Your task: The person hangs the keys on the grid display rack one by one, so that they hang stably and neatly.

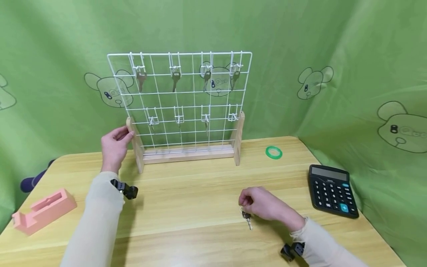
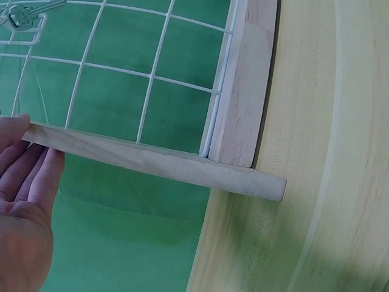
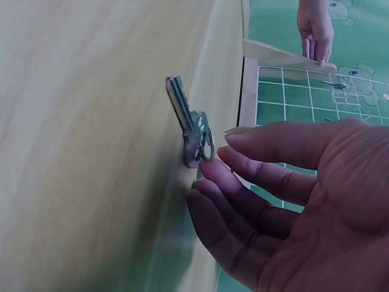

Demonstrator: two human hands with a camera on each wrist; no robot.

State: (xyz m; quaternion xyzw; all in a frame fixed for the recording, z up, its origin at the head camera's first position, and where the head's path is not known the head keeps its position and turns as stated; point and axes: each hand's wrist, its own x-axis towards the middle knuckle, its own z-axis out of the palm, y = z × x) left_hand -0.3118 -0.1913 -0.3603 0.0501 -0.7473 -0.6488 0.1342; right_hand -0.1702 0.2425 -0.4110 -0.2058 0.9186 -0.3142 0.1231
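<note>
A white wire grid rack (image 1: 193, 92) on a wooden stand (image 1: 190, 154) stands at the back of the table. Several keys (image 1: 176, 78) hang from its hooks. My left hand (image 1: 115, 145) pinches the top of the stand's left wooden upright (image 2: 146, 161) between thumb and fingers. At the front right, my right hand (image 1: 263, 204) is low over the table, its fingers loosely bent beside a small key (image 3: 182, 115) with a metal ring (image 3: 206, 146). The thumb and forefinger tips are close to the ring; no grip on it shows.
A black calculator (image 1: 331, 191) lies on the right, with a green tape roll (image 1: 274, 152) nearer the back edge. At the left is a pink tape dispenser (image 1: 45, 211). Green cloth (image 1: 273, 74) surrounds the wooden table (image 1: 180, 215); a dark purple object (image 1: 28, 184) shows past its left edge.
</note>
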